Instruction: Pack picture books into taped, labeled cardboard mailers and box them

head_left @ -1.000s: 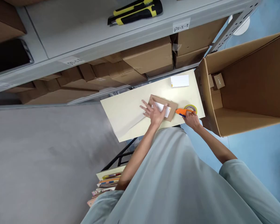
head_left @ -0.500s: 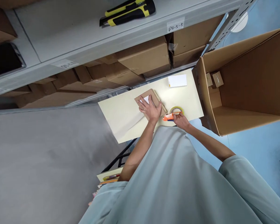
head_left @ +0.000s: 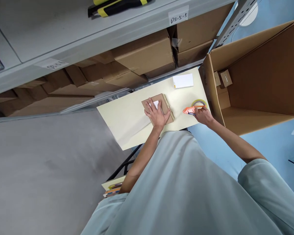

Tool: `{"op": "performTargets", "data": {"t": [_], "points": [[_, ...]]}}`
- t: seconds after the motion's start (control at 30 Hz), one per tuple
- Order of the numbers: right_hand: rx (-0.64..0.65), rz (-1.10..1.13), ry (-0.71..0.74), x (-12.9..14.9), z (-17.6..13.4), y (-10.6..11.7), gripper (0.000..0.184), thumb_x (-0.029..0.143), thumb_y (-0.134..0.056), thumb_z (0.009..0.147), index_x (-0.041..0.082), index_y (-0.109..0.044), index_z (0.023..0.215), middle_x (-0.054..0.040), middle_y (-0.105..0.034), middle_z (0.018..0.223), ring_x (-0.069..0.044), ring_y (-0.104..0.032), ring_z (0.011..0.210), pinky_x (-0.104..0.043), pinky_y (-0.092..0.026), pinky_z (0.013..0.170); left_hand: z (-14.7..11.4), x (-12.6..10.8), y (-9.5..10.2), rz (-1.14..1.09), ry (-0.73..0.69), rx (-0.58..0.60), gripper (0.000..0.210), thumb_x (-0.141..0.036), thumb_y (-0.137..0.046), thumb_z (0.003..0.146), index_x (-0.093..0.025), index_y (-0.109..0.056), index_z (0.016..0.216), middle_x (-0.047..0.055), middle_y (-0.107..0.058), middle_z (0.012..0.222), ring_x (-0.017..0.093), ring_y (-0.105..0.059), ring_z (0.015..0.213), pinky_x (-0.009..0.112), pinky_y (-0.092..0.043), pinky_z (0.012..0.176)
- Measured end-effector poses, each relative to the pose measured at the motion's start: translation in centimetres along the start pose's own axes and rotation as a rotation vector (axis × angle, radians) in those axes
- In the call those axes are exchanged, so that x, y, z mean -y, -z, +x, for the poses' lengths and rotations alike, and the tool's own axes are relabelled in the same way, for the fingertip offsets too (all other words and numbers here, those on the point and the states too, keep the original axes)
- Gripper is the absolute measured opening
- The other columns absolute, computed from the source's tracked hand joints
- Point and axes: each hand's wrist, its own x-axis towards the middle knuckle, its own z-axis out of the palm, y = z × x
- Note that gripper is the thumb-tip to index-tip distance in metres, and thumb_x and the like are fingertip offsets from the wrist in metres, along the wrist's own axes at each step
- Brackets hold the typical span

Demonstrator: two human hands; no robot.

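Hands of one person are working at a small cream table (head_left: 127, 120) seen from above. Left hand (head_left: 156, 115) is lying palm-down with fingers spread on a flat brown cardboard box (head_left: 167, 105), pressing it against the tabletop rather than gripping it; a white label (head_left: 155, 104) on the box top is showing just beyond the fingertips. Box is sitting near the middle of the table, turned at an angle to the table edges. Right hand (head_left: 203, 115) is closing around an orange tape dispenser (head_left: 189, 110), which is pointing toward the box while staying apart from it; a roll of yellowish tape (head_left: 199, 102) is lying just beside the dispenser, at the right end of the table. White card (head_left: 183, 81) is resting at the far edge of the table, well apart from both hands. Large open carton (head_left: 264, 68) is standing just to the right of the table, with two small boxes (head_left: 222, 78) lying in its far corner. Metal shelving (head_left: 71, 36) is running beyond the table, holding stacked brown cartons (head_left: 142, 55) below and a yellow-and-black utility knife (head_left: 112, 5) above.
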Motion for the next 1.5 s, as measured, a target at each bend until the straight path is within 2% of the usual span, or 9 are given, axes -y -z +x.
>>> {"op": "performTargets", "data": {"t": [0.13, 0.3, 0.5, 0.67, 0.8, 0.93, 1.07, 1.3, 1.5], "points": [[0.001, 0.084, -0.057, 4.3, 3.4, 1.6, 0.055, 0.027, -0.042, 0.112, -0.013, -0.049, 0.148, -0.0338, -0.078, 0.113, -0.038, -0.077, 0.103, -0.051, -0.039, 0.109, -0.1, -0.5, 0.8, -0.043, 0.013, 0.033, 0.081, -0.057, -0.067, 0.097, -0.026, -0.048, 0.170, 0.014, -0.006, 0.190, 0.040, 0.002, 0.176, 0.071, -0.010, 0.136], [-0.007, 0.237, -0.217, 8.4, 4.5, 1.7, 0.049, 0.031, -0.044, 0.111, -0.008, -0.057, 0.137, -0.0330, -0.077, 0.106, -0.038, -0.077, 0.098, -0.050, -0.051, 0.101, -0.4, -0.9, 1.4, -0.059, 0.029, 0.069, 0.080, -0.055, -0.067, 0.098, -0.026, -0.047, 0.171, 0.015, -0.010, 0.190, 0.040, 0.004, 0.176, 0.073, -0.008, 0.136], [-0.152, 0.348, -0.505, 6.8, 4.6, 3.7, 0.056, 0.038, -0.042, 0.111, -0.009, -0.055, 0.139, -0.0307, -0.075, 0.097, -0.042, -0.076, 0.093, -0.048, -0.057, 0.085, -1.2, -0.5, 1.1, -0.029, -0.057, 0.110, 0.079, -0.054, -0.068, 0.098, -0.026, -0.050, 0.169, 0.015, -0.005, 0.190, 0.041, 0.002, 0.176, 0.074, -0.005, 0.136], [-0.189, 0.334, -0.418, 5.0, 3.0, 5.6, 0.064, 0.047, -0.044, 0.112, -0.008, -0.050, 0.144, -0.0271, -0.075, 0.094, -0.042, -0.075, 0.089, -0.050, -0.056, 0.085, -1.4, -0.5, 2.0, -0.105, -0.065, 0.094, 0.076, -0.053, -0.070, 0.097, -0.022, -0.055, 0.165, 0.018, -0.011, 0.189, 0.043, -0.002, 0.176, 0.074, -0.005, 0.136], [-0.263, 0.309, -0.344, 5.7, 2.0, 8.7, 0.065, 0.049, -0.047, 0.109, -0.005, -0.048, 0.146, -0.0274, -0.076, 0.101, -0.043, -0.075, 0.093, -0.050, -0.056, 0.086, -2.5, -0.5, 5.0, -0.225, -0.291, 0.014, 0.067, -0.047, -0.063, 0.102, -0.023, -0.056, 0.164, 0.016, -0.026, 0.186, 0.037, -0.010, 0.176, 0.065, -0.016, 0.139], [-0.329, 0.251, -0.210, 8.1, 2.0, 14.6, 0.058, 0.042, -0.053, 0.104, -0.001, -0.049, 0.143, -0.0255, -0.077, 0.103, -0.043, -0.074, 0.096, -0.049, -0.057, 0.088, -2.9, -0.2, 10.0, -0.252, -0.652, -0.072, 0.052, -0.037, -0.054, 0.107, -0.027, -0.064, 0.157, 0.014, -0.047, 0.177, 0.033, -0.034, 0.170, 0.059, -0.032, 0.135], [-0.426, 0.163, 0.041, 10.7, 3.2, 22.9, 0.053, 0.037, -0.053, 0.102, 0.002, -0.050, 0.141, -0.0265, -0.077, 0.107, -0.044, -0.074, 0.102, -0.051, -0.056, 0.092, -0.8, 1.3, 16.1, -0.204, -0.781, -0.253, 0.054, -0.029, -0.052, 0.105, -0.028, -0.064, 0.157, 0.013, -0.052, 0.173, 0.032, -0.041, 0.167, 0.059, -0.039, 0.132], [-0.553, 0.051, 0.390, 15.5, 11.4, 39.0, 0.043, 0.032, -0.047, 0.105, 0.003, -0.054, 0.136, -0.0272, -0.076, 0.118, -0.044, -0.072, 0.110, -0.058, -0.052, 0.104, 5.3, 6.0, 27.2, -0.235, -0.544, -0.481, 0.061, -0.024, -0.052, 0.100, -0.022, -0.058, 0.161, 0.010, -0.040, 0.181, 0.032, -0.023, 0.174, 0.060, -0.026, 0.140], [-0.442, -0.065, 0.387, 20.0, 18.4, 46.1, 0.044, 0.024, -0.054, 0.098, 0.000, -0.059, 0.135, -0.0279, -0.073, 0.135, -0.042, -0.069, 0.127, -0.056, -0.047, 0.115, 11.0, 8.9, 30.6, -0.311, -0.380, -0.478, 0.074, -0.016, -0.056, 0.090, -0.018, -0.053, 0.165, 0.009, -0.037, 0.183, 0.031, -0.024, 0.174, 0.057, -0.021, 0.143]]}}
